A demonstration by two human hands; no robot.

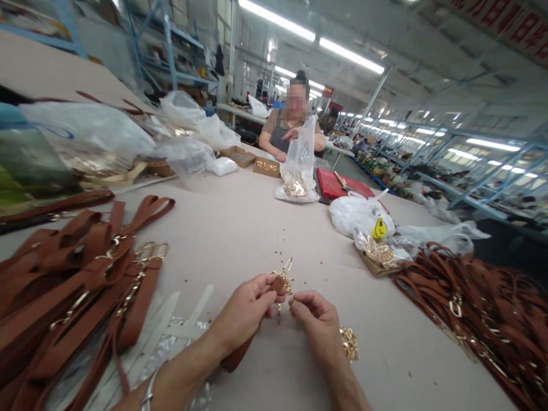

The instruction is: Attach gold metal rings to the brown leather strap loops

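My left hand is closed on the end of a brown leather strap, whose lower part hangs beneath the wrist. Gold hardware shows just beyond the fingertips. To the right, my right hand has thumb and forefinger pinched close to the strap end; what lies between them is too small to name. A small pile of gold metal pieces rests on the table beside the right hand.
Brown straps with gold clasps heap at left, more straps at right. A cardboard tray of gold parts, plastic bags and a red folder lie farther back. Another person sits across the table.
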